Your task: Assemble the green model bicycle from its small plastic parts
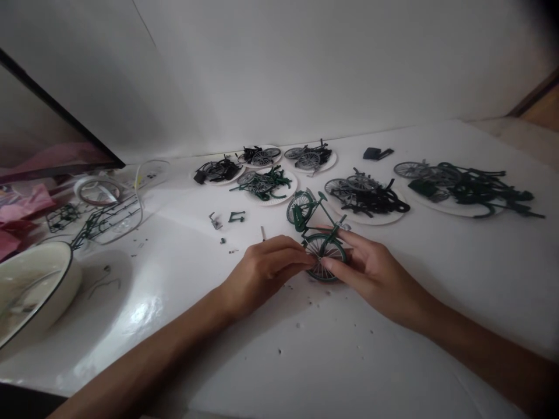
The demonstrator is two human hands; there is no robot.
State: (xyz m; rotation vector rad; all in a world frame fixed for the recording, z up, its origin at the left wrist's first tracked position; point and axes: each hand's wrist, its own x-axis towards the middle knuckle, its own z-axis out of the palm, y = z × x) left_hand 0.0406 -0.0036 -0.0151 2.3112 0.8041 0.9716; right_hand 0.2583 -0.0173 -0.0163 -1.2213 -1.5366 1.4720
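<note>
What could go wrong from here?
The left hand and right hand are both at the bike's thin-spoked near wheel; too much pressure might bend it. Small loose parts left of the bike could scatter if bumped. Green parts jut past the rightmost plate's rim and might get knocked off.

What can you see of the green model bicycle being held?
The green model bicycle looks like metal or plastic, unclear which. It has a slim frame, saddle and silvery front piece. Over the white table, its spoked front wheel is nearest the person, the rear wheel farther off. The right hand grips the front wheel, thumb near its centre; the left hand has fingertips at its edge.
</note>
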